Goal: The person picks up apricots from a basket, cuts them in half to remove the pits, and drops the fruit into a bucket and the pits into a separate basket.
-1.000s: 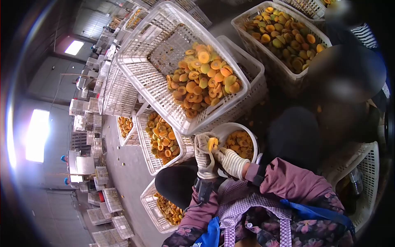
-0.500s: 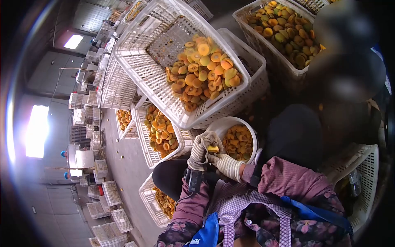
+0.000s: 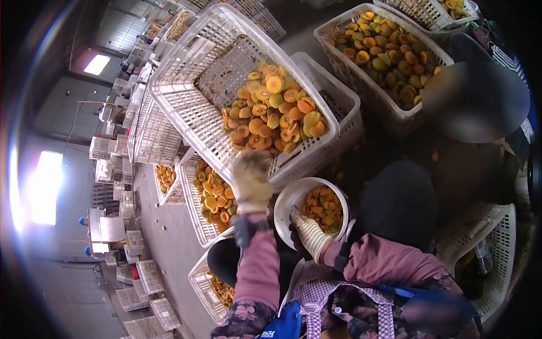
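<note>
My left hand (image 3: 252,179), gloved and smeared by motion, reaches over the near rim of a tilted white crate (image 3: 197,129). Its fingers are beside the halved orange fruit (image 3: 265,116) heaped in that crate; whether they hold anything is unclear. Lower down, my right hand (image 3: 309,229), in a ribbed pale glove with dark fingertips, is at the left side of a white bucket (image 3: 286,199). Its fingers are closed, on something too small or hidden to name. Cut orange fruit pieces (image 3: 323,208) lie inside the bucket.
Crates of fruit stand at the left (image 3: 197,212), lower left (image 3: 199,277) and upper right (image 3: 350,62). A crate with a clear bottle (image 3: 484,257) is at the right. Another person's blurred head (image 3: 477,101) is at the upper right. Stacked crates line the far left.
My hands have parted. The left one moved up from the bucket to the tilted crate, while the right one shifted slightly left and down. The yellow piece between them no longer shows.
</note>
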